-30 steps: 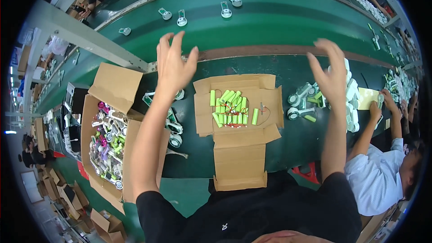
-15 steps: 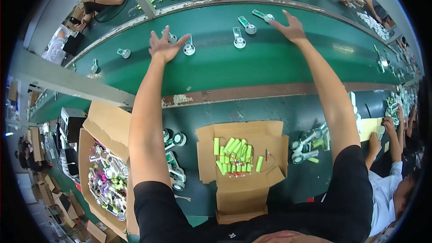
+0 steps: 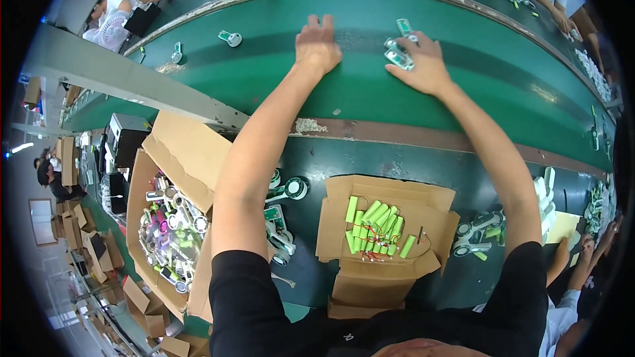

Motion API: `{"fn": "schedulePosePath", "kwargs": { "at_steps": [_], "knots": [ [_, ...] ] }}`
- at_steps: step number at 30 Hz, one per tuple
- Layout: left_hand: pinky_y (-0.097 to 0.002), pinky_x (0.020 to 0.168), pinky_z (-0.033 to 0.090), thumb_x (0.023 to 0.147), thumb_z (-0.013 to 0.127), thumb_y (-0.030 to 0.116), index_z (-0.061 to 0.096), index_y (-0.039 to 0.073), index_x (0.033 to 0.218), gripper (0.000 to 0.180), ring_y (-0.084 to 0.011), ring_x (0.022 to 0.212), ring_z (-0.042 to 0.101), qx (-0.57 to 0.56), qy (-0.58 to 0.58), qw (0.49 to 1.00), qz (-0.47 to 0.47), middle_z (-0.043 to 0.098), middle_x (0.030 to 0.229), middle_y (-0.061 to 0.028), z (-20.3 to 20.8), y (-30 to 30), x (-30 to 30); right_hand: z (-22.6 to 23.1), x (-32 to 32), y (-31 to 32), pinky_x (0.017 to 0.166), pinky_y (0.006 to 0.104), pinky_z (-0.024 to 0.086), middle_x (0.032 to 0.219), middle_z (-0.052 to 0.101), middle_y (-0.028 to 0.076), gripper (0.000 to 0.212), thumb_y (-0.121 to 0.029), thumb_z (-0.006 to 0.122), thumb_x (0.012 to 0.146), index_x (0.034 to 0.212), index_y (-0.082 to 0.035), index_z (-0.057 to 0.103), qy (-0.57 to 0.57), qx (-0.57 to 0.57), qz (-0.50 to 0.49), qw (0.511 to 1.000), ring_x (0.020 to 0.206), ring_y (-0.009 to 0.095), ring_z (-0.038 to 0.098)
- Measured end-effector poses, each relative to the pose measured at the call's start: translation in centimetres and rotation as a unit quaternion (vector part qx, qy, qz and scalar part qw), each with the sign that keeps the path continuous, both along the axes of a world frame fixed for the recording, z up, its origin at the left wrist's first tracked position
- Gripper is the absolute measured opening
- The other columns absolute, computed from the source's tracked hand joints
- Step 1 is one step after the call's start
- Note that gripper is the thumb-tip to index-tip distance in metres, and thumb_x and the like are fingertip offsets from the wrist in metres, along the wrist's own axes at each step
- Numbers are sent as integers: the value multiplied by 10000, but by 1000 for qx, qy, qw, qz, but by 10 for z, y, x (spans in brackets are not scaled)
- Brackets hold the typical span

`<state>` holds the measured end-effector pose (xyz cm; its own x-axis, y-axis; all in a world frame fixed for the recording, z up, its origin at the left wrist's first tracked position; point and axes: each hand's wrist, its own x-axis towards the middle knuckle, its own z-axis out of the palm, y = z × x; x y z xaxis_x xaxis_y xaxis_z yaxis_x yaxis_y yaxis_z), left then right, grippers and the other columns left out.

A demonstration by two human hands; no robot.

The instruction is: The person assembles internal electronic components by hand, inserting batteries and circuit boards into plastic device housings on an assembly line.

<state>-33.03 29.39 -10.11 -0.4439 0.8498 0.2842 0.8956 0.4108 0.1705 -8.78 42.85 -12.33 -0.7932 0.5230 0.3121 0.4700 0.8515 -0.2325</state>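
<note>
My right hand [image 3: 424, 65] curls round a cluster of small white device parts [image 3: 399, 58] with green circuit boards on the green belt. Its thumb lies along their near side and its fingers partly cover them. To the left, my left hand [image 3: 318, 46] is over the belt with its fingers bent down and close together. Whatever may be under that palm is hidden. Farther left on the belt lie a similar part [image 3: 230, 38] with a round end and another one [image 3: 176, 53].
A carton [image 3: 332, 251] of green wired battery cells stands on the near bench. More device parts [image 3: 288, 189] lie left of it, others [image 3: 477, 233] right. A large box [image 3: 142, 225] of mixed parts, a grey post [image 3: 152, 96] and co-workers flank me.
Both hands have gone from spread to bent; the left moved right, toward the right hand. Parts beside the left hand are out of sight, and those near the right are bunched together.
</note>
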Motion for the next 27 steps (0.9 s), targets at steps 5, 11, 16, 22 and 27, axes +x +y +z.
{"fn": "schedulePosePath", "kwargs": {
  "at_steps": [5, 11, 16, 22, 27],
  "knots": [
    [-473, 1012, 549, 844, 750, 322, 408, -15, 1421, 751, -416, 1173, 657, -153, -110, 970, 151, 603, 1297, -260, 13, 6, -27, -1, -15, -39, 1014, 525, 493, 1339, 564, 289, 479, -343, 789, 751, 1124, -46, 742, 125, 27, -2, 992, 1199, 461, 574],
    [-488, 939, 572, 747, 728, 249, 326, -163, 1434, 896, -418, 1077, 674, 99, -44, 949, 297, 618, 1186, -297, 23, 9, -99, 14, -4, -50, 1017, 520, 510, 1354, 520, 333, 477, -306, 802, 717, 1055, 20, 723, 91, -30, -12, 995, 1272, 493, 503],
    [-451, 948, 567, 751, 736, 247, 350, -145, 1428, 872, -441, 1024, 662, 94, 45, 923, 371, 617, 1176, -252, 4, -32, -181, 30, 1, -68, 1009, 511, 509, 1282, 510, 332, 581, -258, 824, 692, 1169, 12, 631, 31, -100, 11, 994, 1205, 486, 522],
    [-450, 1039, 527, 819, 742, 304, 421, -55, 1397, 752, -419, 1200, 649, 43, -141, 904, 402, 636, 1326, -237, 6, -39, -175, 32, 10, -78, 946, 531, 523, 1149, 512, 275, 605, -127, 823, 678, 1177, -29, 497, 59, -166, 48, 983, 1089, 498, 580],
    [-435, 1065, 512, 796, 761, 440, 426, -67, 1396, 853, -392, 1266, 626, -42, -150, 933, 325, 619, 1379, -266, 12, -49, -155, 50, -1, -85, 734, 366, 549, 979, 650, 146, 541, -133, 827, 720, 1176, -41, 552, 84, -422, 3, 903, 855, 239, 657]
  ]
}}
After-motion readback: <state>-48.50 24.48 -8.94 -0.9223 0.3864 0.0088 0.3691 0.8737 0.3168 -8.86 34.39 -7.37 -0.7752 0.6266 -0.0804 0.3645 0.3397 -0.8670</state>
